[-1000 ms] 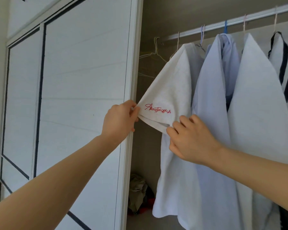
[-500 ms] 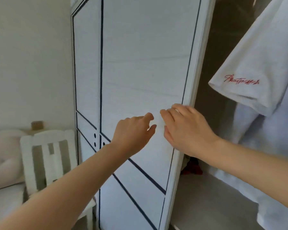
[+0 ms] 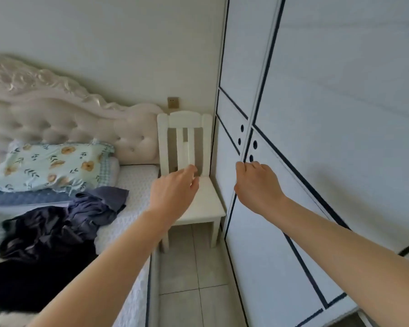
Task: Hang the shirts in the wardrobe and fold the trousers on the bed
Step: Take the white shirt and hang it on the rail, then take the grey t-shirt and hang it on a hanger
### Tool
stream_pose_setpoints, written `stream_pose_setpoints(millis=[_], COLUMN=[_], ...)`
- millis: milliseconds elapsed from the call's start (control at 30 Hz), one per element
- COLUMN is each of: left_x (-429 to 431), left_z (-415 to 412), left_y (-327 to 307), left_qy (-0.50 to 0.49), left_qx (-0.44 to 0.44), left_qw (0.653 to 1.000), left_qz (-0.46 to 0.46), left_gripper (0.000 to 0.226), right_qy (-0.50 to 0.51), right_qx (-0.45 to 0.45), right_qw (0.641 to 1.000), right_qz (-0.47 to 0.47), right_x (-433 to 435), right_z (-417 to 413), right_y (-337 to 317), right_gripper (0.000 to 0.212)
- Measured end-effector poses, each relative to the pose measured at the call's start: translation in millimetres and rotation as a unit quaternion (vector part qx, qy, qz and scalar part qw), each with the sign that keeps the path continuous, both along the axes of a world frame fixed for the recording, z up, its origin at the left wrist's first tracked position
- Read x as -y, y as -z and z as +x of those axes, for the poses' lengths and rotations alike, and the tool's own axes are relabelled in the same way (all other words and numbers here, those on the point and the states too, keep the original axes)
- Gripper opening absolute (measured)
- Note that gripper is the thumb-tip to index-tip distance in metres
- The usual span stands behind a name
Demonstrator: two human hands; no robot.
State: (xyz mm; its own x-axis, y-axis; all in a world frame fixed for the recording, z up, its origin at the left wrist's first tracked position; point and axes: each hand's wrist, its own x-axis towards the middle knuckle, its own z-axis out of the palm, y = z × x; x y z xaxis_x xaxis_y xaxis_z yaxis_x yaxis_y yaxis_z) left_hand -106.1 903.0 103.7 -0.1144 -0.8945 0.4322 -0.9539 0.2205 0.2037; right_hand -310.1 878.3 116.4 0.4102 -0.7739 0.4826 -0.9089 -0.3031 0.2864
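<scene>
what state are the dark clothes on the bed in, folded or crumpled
Crumpled, not folded: the dark clothes lie in a loose, creased heap on the bed.

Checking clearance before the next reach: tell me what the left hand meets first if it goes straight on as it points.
Probably the white chair: the left hand points at its backrest slats, though depth is unclear.

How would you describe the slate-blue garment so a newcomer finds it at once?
Start at the bed with the tufted headboard. Just in front of its floral pillow, toward the chair side, lies a crumpled garment. It is slate blue, while the clothing heaped next to it, nearer the camera, is black.
</scene>
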Motion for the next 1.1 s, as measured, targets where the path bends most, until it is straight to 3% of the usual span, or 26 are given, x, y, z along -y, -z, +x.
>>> stream_pose_setpoints(millis=[300,600,800,1100], left_x=[19,-4,-1,65], left_z=[76,108,142,237], left_y=[110,192,228,287], left_qy=[-0.185,-0.353,-0.412,-0.449], left_qx=[-0.05,-0.097,-0.126,-0.16], left_qw=[0.976,0.906,0.86,0.819], left_qz=[0.106,0.211,0.274,0.319], left_gripper=[0.024,0.027,0.023,0.022], right_qy=[-0.116,-0.213,-0.243,-0.248], right_qx=[-0.02,-0.068,-0.095,-0.104], right_qw=[0.979,0.93,0.903,0.888], right_qz=[0.169,0.291,0.341,0.373], right_x=[105,154,181,257], right_z=[68,136,187,278], right_y=[102,171,207,255], right_gripper=[0.019,0.023,0.022,0.015])
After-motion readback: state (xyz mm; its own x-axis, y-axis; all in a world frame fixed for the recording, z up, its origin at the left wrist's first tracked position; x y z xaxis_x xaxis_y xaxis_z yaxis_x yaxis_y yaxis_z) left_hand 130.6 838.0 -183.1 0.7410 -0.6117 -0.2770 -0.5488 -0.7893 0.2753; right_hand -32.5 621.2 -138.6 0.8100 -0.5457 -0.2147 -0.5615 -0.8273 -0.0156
